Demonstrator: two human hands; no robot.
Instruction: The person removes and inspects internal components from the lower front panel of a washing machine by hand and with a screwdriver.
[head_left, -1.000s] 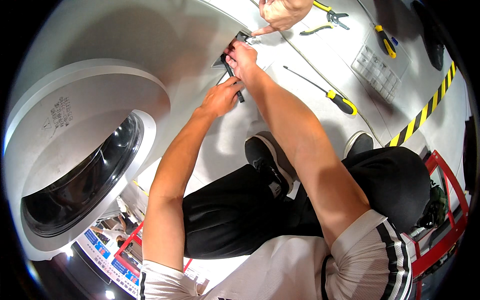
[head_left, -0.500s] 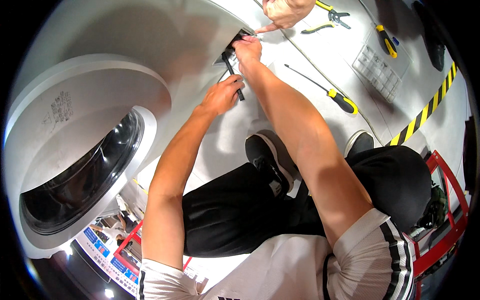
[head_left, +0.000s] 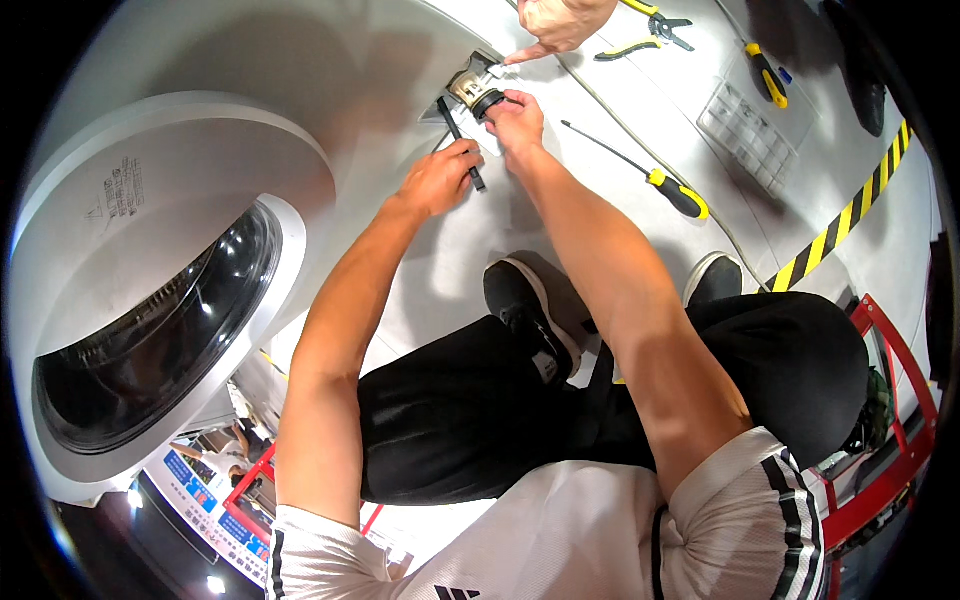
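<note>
Moved since the earlier frame: your right hand (head_left: 518,122), shifted toward the near right from the mouth of the opening (head_left: 484,60) in the grey appliance (head_left: 370,75), with a clear-bodied cylindrical part (head_left: 468,89) now showing at that mouth. Your left hand (head_left: 438,180): little changed. Principal relation: the cylindrical part lies far and to the left of your right hand, its long axis slanting from the opening at far left down to a black end (head_left: 487,103) at near right; your right hand is the nearer of the two and sits directly at that end. Whether the far end is free of the opening: cannot be told. Right hand, state: fingers drawn in on the black end, the exact contact partly hidden. Left hand, state: closed around a long black strip (head_left: 450,120), gripped toward its near end; the strip's far end reaches the left edge of the opening, its near tip projecting past your fingers. Your hands stand apart, left to right, near one another. Also listed: a second person's hand (head_left: 568,24), far right of the opening, index finger extended toward it; on the floor (head_left: 600,185), to the right, one yellow-and-black screwdriver (head_left: 680,196); farther off, one pair of yellow-and-black pliers (head_left: 630,47).
</note>
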